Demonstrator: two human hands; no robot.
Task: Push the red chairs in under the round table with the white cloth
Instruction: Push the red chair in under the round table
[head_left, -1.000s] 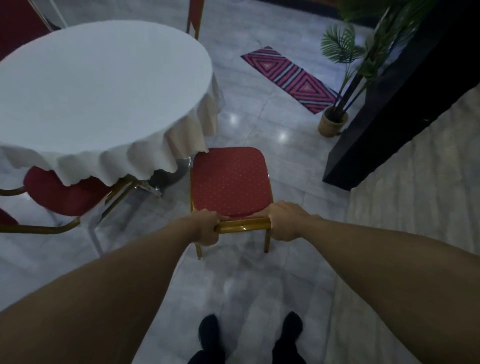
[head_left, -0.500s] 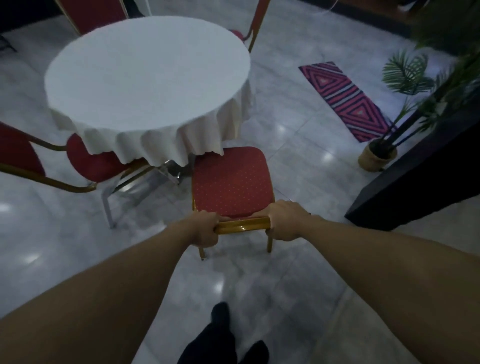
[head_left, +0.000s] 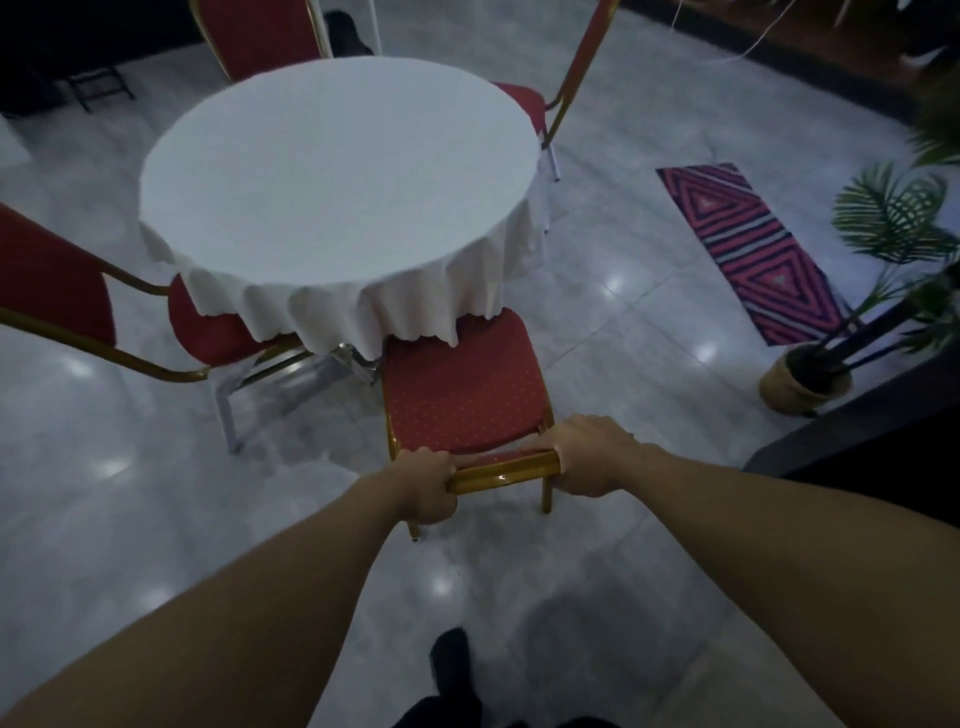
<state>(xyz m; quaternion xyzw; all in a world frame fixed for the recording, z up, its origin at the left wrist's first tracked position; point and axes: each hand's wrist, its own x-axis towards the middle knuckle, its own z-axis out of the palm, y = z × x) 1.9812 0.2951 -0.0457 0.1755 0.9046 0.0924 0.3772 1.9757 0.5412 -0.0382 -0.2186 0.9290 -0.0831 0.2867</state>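
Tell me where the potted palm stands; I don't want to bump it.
In the head view, the potted palm in its tan woven pot stands on the floor at far right, beside the pink-striped zigzag rug.

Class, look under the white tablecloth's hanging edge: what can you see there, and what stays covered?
Under the tablecloth edge: the held red chair's front and a metal table leg. The tabletop is covered.

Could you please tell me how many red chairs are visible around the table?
4: the held chair nearest, one left, one behind, one far right. Others may be hidden.

Glossy grey marble floor (head_left: 623, 322) (dimly lit), striped rug (head_left: 748, 254), potted palm (head_left: 810, 379).
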